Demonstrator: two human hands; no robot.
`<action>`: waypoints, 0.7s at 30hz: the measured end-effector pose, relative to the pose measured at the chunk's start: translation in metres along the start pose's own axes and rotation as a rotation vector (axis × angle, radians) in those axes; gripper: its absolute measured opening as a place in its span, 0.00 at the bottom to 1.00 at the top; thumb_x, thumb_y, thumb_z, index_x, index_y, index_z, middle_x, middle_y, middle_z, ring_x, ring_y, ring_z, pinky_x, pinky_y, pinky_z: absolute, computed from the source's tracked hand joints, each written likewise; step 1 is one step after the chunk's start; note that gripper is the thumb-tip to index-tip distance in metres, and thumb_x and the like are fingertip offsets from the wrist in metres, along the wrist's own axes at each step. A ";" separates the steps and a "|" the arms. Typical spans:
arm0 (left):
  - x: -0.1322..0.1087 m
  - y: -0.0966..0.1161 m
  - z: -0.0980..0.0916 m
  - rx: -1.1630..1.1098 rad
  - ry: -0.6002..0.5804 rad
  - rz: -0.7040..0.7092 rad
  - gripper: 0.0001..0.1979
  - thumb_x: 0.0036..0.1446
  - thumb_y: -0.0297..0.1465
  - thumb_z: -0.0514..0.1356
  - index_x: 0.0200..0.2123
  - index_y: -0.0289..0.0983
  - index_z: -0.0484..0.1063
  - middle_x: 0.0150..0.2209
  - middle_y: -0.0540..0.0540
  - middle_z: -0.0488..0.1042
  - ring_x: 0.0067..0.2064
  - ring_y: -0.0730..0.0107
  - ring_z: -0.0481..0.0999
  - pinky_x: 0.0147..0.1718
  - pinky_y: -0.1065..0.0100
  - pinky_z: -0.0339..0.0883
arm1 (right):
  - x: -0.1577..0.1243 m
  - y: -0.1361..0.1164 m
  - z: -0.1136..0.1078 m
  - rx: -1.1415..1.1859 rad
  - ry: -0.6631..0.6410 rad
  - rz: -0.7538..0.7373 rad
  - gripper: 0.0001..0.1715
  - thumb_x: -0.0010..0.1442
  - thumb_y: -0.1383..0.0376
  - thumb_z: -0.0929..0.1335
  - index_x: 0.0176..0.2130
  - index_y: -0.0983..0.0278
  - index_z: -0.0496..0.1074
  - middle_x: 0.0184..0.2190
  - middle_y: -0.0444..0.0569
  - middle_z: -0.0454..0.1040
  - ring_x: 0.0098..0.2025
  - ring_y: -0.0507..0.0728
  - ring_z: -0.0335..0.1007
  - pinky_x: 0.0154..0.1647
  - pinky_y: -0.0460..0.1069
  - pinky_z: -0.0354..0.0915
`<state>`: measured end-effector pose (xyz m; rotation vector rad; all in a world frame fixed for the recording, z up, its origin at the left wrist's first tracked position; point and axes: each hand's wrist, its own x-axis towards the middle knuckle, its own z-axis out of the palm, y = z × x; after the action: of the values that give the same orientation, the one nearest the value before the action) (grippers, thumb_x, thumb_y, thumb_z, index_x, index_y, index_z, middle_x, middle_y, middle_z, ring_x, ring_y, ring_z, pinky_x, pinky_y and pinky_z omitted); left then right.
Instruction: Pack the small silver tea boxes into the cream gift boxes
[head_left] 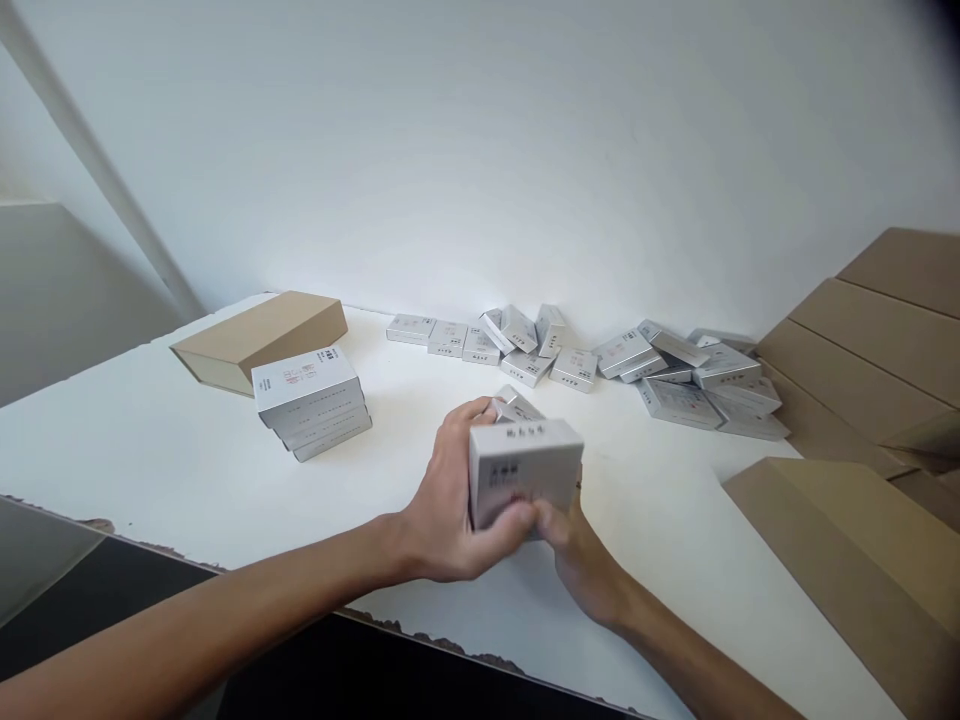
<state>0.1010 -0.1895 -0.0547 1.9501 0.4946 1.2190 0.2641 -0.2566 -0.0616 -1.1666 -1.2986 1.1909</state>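
Left hand (450,510) and right hand (585,565) both grip a closed silver-white box (525,470), thumbs pressed on its near face, above the table (420,420) toward its chipped front edge. Its contents are hidden. A stack of similar boxes (311,395), also closed, stands on the table's left part, just before a brown carton (262,335) near the back left corner. Loose silver boxes (574,368) lie along the back edge; brown cardboard (847,560) occupies the right side, its interior not discernible.
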 end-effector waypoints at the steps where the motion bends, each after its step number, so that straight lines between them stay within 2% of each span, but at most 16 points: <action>1: -0.002 -0.008 -0.004 0.066 -0.024 0.199 0.40 0.52 0.40 0.67 0.62 0.43 0.48 0.60 0.36 0.57 0.67 0.42 0.53 0.63 0.40 0.55 | 0.000 0.004 -0.008 -0.073 -0.035 -0.076 0.45 0.60 0.43 0.69 0.63 0.56 0.43 0.64 0.59 0.56 0.66 0.66 0.56 0.64 0.64 0.58; 2: -0.004 -0.015 -0.008 0.119 -0.055 0.337 0.45 0.48 0.38 0.69 0.63 0.43 0.46 0.61 0.36 0.54 0.68 0.41 0.48 0.64 0.40 0.54 | 0.000 0.007 -0.016 -0.137 -0.062 -0.137 0.49 0.59 0.46 0.71 0.63 0.53 0.40 0.66 0.58 0.52 0.67 0.65 0.53 0.66 0.64 0.57; 3: -0.007 -0.020 -0.013 0.155 -0.086 0.402 0.49 0.46 0.39 0.71 0.64 0.43 0.45 0.62 0.36 0.52 0.69 0.40 0.45 0.64 0.40 0.54 | -0.001 0.010 -0.024 -0.180 -0.086 -0.175 0.51 0.57 0.48 0.74 0.63 0.50 0.40 0.68 0.56 0.47 0.68 0.64 0.50 0.66 0.63 0.56; 4: -0.009 -0.024 -0.018 0.176 -0.122 0.400 0.52 0.44 0.41 0.73 0.64 0.44 0.44 0.63 0.36 0.50 0.69 0.40 0.43 0.64 0.40 0.55 | -0.002 0.012 -0.031 -0.203 -0.112 -0.185 0.55 0.54 0.50 0.76 0.63 0.48 0.40 0.69 0.54 0.44 0.69 0.65 0.48 0.66 0.63 0.56; 7: -0.017 -0.027 -0.029 0.199 -0.211 0.254 0.65 0.37 0.45 0.76 0.67 0.45 0.35 0.68 0.33 0.37 0.71 0.36 0.32 0.66 0.34 0.45 | -0.005 0.015 -0.045 -0.238 -0.204 -0.098 0.70 0.42 0.53 0.82 0.65 0.45 0.37 0.71 0.52 0.39 0.71 0.68 0.42 0.66 0.65 0.55; 9: -0.020 -0.028 -0.030 0.150 -0.259 0.115 0.71 0.35 0.44 0.78 0.68 0.47 0.28 0.70 0.33 0.29 0.71 0.33 0.28 0.66 0.31 0.41 | -0.004 0.015 -0.047 -0.284 -0.229 -0.042 0.81 0.37 0.55 0.84 0.67 0.45 0.31 0.72 0.53 0.34 0.73 0.69 0.37 0.69 0.67 0.50; 10: -0.020 -0.029 -0.029 0.107 -0.294 0.042 0.72 0.35 0.42 0.78 0.68 0.48 0.26 0.70 0.32 0.30 0.71 0.33 0.31 0.65 0.31 0.43 | -0.003 0.015 -0.047 -0.313 -0.235 -0.028 0.85 0.35 0.56 0.85 0.68 0.45 0.27 0.73 0.52 0.31 0.74 0.68 0.34 0.70 0.67 0.46; 12: -0.018 -0.032 -0.025 0.002 -0.371 -0.038 0.71 0.36 0.37 0.79 0.67 0.51 0.27 0.69 0.32 0.40 0.71 0.34 0.43 0.63 0.33 0.51 | 0.003 0.016 -0.045 -0.317 -0.265 -0.027 0.90 0.35 0.57 0.85 0.68 0.47 0.20 0.73 0.53 0.31 0.74 0.67 0.33 0.71 0.67 0.45; 14: -0.014 -0.034 -0.020 -0.102 -0.446 -0.035 0.67 0.41 0.32 0.77 0.67 0.51 0.28 0.65 0.34 0.54 0.67 0.39 0.56 0.61 0.36 0.56 | 0.009 0.017 -0.041 -0.281 -0.294 -0.050 0.92 0.37 0.59 0.84 0.68 0.48 0.15 0.72 0.56 0.39 0.74 0.66 0.37 0.70 0.66 0.49; 16: -0.011 -0.035 -0.018 -0.168 -0.484 -0.028 0.63 0.46 0.29 0.73 0.67 0.51 0.27 0.61 0.36 0.61 0.64 0.44 0.63 0.61 0.39 0.58 | 0.015 0.019 -0.039 -0.255 -0.297 -0.076 0.92 0.39 0.59 0.84 0.68 0.49 0.13 0.72 0.57 0.42 0.73 0.65 0.41 0.69 0.66 0.53; 19: -0.010 -0.037 -0.019 -0.121 -0.493 -0.064 0.61 0.46 0.32 0.73 0.68 0.52 0.30 0.61 0.35 0.56 0.65 0.42 0.61 0.60 0.41 0.61 | 0.019 0.018 -0.035 -0.336 -0.336 -0.075 0.85 0.42 0.57 0.83 0.68 0.43 0.19 0.74 0.53 0.32 0.73 0.67 0.41 0.69 0.67 0.54; 21: -0.012 -0.039 -0.021 -0.043 -0.488 -0.088 0.65 0.41 0.35 0.75 0.69 0.52 0.30 0.66 0.33 0.45 0.68 0.34 0.51 0.61 0.38 0.58 | 0.019 0.013 -0.031 -0.449 -0.401 -0.085 0.73 0.46 0.60 0.81 0.70 0.43 0.32 0.74 0.48 0.32 0.73 0.68 0.42 0.70 0.67 0.50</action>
<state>0.0797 -0.1641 -0.0869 2.0727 0.2921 0.6564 0.2943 -0.2355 -0.0725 -1.2025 -1.9764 1.1382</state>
